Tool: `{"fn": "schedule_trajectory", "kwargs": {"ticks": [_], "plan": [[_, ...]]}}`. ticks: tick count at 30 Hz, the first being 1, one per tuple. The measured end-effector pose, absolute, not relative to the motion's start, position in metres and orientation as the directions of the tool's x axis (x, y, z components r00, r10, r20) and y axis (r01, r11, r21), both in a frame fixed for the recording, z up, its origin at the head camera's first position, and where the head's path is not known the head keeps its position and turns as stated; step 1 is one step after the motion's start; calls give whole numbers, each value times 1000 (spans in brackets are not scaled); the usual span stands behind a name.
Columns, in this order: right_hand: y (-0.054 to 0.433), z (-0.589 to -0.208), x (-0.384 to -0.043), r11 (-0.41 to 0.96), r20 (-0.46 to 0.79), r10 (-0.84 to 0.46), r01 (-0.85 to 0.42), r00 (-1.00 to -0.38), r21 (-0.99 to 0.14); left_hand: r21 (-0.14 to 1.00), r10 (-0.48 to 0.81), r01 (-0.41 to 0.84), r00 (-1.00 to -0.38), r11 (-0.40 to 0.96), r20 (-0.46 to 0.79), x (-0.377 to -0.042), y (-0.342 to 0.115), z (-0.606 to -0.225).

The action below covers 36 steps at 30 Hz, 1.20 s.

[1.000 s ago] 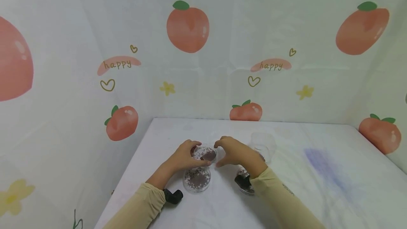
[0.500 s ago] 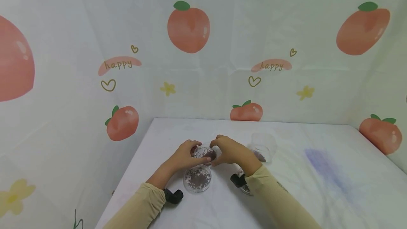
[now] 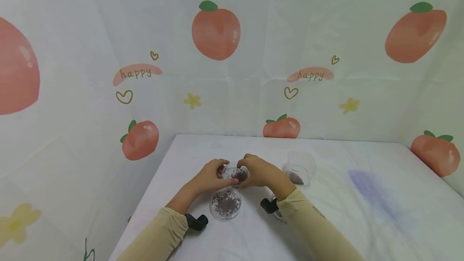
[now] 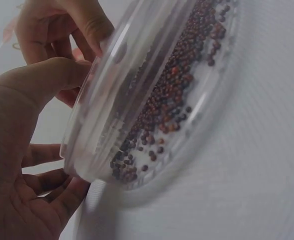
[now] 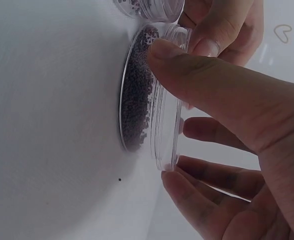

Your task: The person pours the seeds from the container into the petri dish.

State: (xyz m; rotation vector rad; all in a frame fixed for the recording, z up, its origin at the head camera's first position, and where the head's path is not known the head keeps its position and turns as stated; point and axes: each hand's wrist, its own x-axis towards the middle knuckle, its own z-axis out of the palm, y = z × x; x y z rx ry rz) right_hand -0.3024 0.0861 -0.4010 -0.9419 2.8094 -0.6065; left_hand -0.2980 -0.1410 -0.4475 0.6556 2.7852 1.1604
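Both hands hold a clear round jar point(image 3: 235, 172) of small dark seeds at the middle of the table. My left hand point(image 3: 206, 178) curls round its left side, thumb along the near side. My right hand point(image 3: 262, 172) grips the right side, its thumb on the wall and its fingertips point(image 5: 179, 185) at the far rim. Just nearer stands a second clear seed jar point(image 3: 225, 203). In the left wrist view this near jar point(image 4: 147, 110) rises large in front and covers much of the held one. Its seeds look reddish brown.
A third seed jar point(image 3: 279, 215) is partly hidden behind the right wrist. Farther back at the right stands a clear container point(image 3: 297, 175) with dark seeds low inside. One loose seed point(image 5: 119, 179) lies on the white cloth. Black wrist mounts point(image 3: 197, 222) jut out near the jars.
My right hand has moved left and closed in on the jar, from apart to gripping its right side. The container behind my right wrist shows more now. My left hand has barely moved.
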Motion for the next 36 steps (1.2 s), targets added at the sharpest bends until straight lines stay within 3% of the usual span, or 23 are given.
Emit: {"fn": "schedule_trajectory", "kwargs": {"ticks": [36], "plan": [[81,-397,-299,734,-51,-602,-528,-797,-427,658,429,420,-889,626,159,-315,-149,-471]]}}
